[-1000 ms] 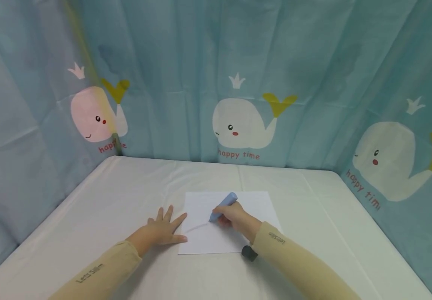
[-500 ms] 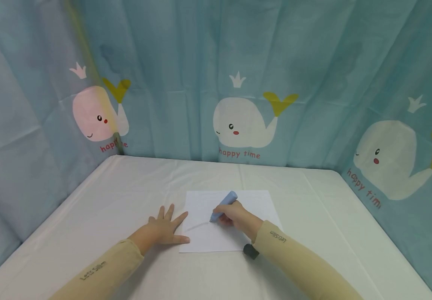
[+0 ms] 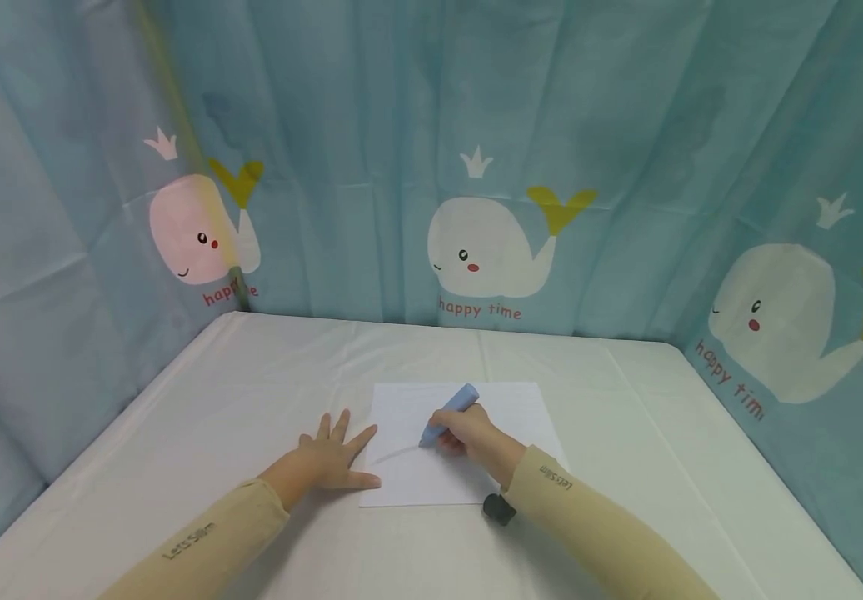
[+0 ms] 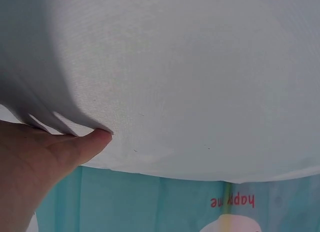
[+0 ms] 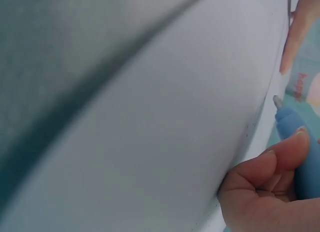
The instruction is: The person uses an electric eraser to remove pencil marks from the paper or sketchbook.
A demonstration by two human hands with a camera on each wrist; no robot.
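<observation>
A white sheet of paper (image 3: 401, 487) lies on the table in the head view. My left hand (image 3: 324, 462) rests with fingers spread at the sheet's left edge, its thumb and index fingertip over the paper. My right hand (image 3: 469, 433) grips a light blue marker (image 3: 461, 397) between thumb and fingers, tilted with its tip down at the middle of the sheet. A faint grey line (image 3: 394, 454) runs across the paper from near the left edge to the tip. Seen from the right wrist, the marker (image 5: 287, 123) has a grey tip and is uncapped.
White cloth covers the table (image 3: 289, 358). A small black object (image 3: 499, 509) sits beside the right sleeve (image 3: 551, 492), at the near edge of the paper. Blue curtains (image 3: 341, 250) with whale prints stand behind the table and along both sides.
The head view has shifted slightly. Both hands and the marker keep nearly the same places on the paper.
</observation>
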